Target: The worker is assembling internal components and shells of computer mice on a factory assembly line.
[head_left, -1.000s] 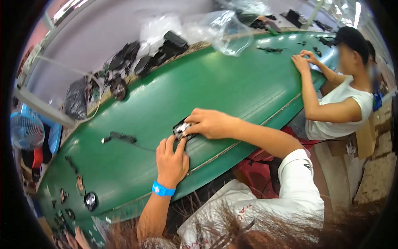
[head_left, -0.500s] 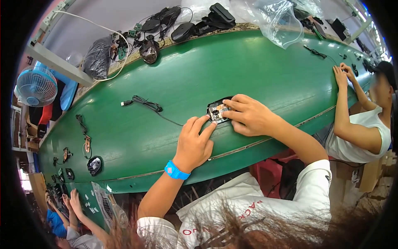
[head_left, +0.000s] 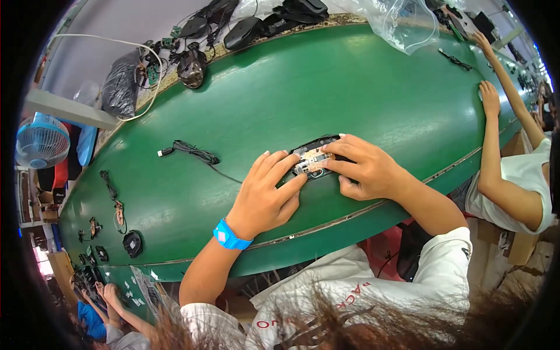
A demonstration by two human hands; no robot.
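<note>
An opened computer mouse (head_left: 313, 161), a black shell with its tan circuit board exposed, lies on the green work surface in front of me. My left hand (head_left: 267, 189) is closed on its left end, thumb at the near edge and fingers over the far side. With thumb and fingers, my right hand (head_left: 373, 169) grips the right end, some fingertips resting on the board. The fingers hide both ends of the shell. From the mouse's left, a black cable (head_left: 201, 154) runs out to a bundled coil with a plug, lying beyond my left hand.
Another mouse shell (head_left: 133, 244) and a cabled board (head_left: 119, 213) lie at the left. Black mice (head_left: 242, 34), cables and a clear plastic bag (head_left: 402, 26) line the far ledge. A co-worker's arm (head_left: 493, 134) reaches over the belt at right; other people work at lower left.
The mouse has turned slightly, and my left hand has shifted left, its fingers now further over the shell. The co-worker at right has stretched one arm toward the far ledge.
</note>
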